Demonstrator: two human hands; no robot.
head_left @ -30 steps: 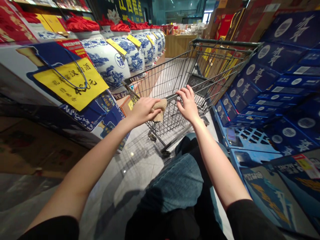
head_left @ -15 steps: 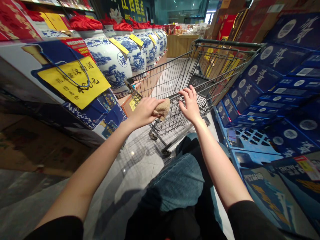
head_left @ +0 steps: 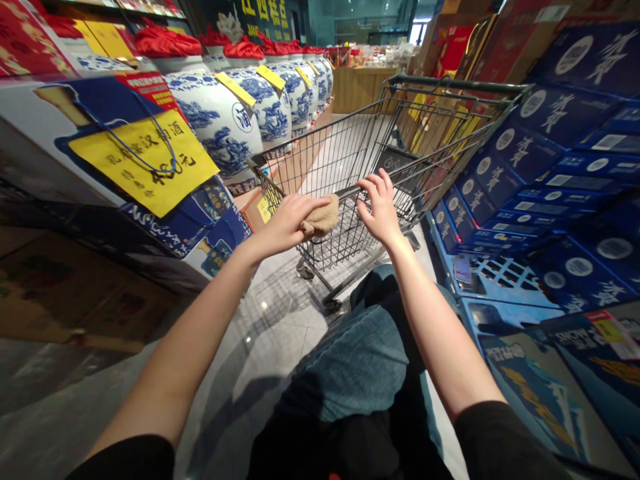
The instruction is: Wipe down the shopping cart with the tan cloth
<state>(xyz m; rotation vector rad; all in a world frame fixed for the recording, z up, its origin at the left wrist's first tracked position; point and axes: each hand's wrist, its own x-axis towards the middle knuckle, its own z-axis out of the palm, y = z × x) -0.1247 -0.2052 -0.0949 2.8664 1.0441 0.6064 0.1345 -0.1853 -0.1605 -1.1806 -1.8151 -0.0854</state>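
A dark wire shopping cart [head_left: 330, 150] stands in front of me, its near end toward my knees. My left hand [head_left: 283, 227] is closed on a tan cloth [head_left: 324, 217], which lies against the near top rim. Part of the cloth is hidden under the fingers. On the same rim, to the right, my right hand [head_left: 380, 207] hooks its fingers over the bar, with the thumb on the near side.
Blue-and-white jars [head_left: 215, 120] with red cloth tops line the left. Closer stands a gift box with a yellow price sign [head_left: 150, 163]. Stacked blue boxes [head_left: 540, 140] sit on a blue pallet [head_left: 510, 280] at right. A wooden counter [head_left: 355, 90] stands behind the cart.
My left hand and the cloth have shifted slightly left along the rim, and the cloth looks flatter. The right hand holds its place. The view has moved a little.
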